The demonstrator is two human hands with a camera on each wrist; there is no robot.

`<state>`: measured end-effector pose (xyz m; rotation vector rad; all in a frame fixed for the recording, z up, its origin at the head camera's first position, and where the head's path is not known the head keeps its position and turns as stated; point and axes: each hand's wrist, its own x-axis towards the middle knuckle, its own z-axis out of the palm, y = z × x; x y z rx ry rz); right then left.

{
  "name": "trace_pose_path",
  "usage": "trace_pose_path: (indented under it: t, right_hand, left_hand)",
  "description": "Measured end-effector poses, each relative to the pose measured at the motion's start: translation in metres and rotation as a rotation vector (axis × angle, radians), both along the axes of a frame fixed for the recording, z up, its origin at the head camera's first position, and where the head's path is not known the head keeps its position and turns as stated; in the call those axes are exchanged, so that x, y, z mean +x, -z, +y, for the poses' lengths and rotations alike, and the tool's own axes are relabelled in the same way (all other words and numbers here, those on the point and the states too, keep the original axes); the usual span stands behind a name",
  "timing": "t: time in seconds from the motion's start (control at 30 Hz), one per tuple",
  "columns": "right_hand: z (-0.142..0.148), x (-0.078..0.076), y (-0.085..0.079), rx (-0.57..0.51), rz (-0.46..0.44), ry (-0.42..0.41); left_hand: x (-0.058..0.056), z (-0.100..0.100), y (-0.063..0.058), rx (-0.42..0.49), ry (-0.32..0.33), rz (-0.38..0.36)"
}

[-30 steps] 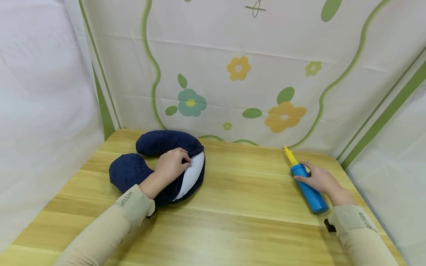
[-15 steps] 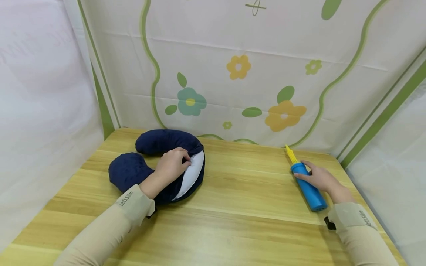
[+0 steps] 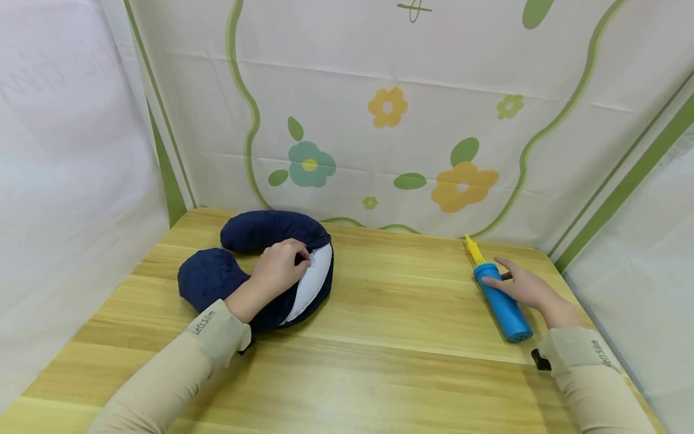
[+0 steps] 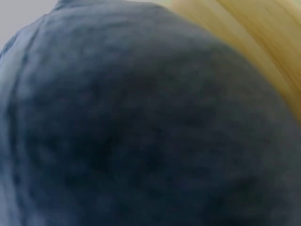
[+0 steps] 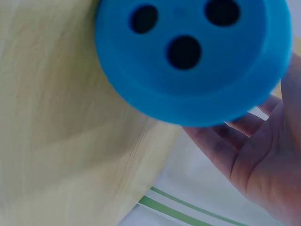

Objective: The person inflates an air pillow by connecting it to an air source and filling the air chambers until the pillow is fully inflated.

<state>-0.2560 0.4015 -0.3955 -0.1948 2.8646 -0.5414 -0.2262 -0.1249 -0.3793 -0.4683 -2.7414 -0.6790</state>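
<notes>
A dark navy U-shaped neck pillow (image 3: 211,280) lies on the table at the left, its cover gaping along the outer curve so that a white inner part (image 3: 313,283) shows. Across it reaches my left hand (image 3: 279,268), thumb and fingers pinching at the white part's edge; the fingertips' exact hold is partly hidden. A blue hand pump (image 3: 504,304) with a yellow pointed nozzle bundle (image 3: 475,250) lies at the right. My right hand (image 3: 528,289) has its thumb over the pump's upper end, the fingers spread loosely. Close up, the pump's holed end (image 5: 183,89) fills the right wrist view's top.
The wooden table (image 3: 379,374) has a white flower-printed cloth (image 3: 347,108) standing along its back edge. White cloth walls rise on the left (image 3: 81,181) and right (image 3: 650,241).
My right hand has loosened around the pump, its fingers lifting and shifting right. The left hand and the neck pillow stay in place. The head view has tilted slightly.
</notes>
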Motion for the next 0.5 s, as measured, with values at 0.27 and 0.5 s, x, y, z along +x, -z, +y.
trace_pose_path:
  t: [0.27,0.5]
  right_hand:
    - [0.004,0.004,-0.007,-0.025,0.054,0.016]
    - [-0.017,0.011,-0.03,-0.086,0.253,0.03]
  left_hand:
    - [0.0,0.0,0.0,0.003,-0.004,-0.006]
    - [0.0,-0.001,0.0,0.02,0.0,-0.015]
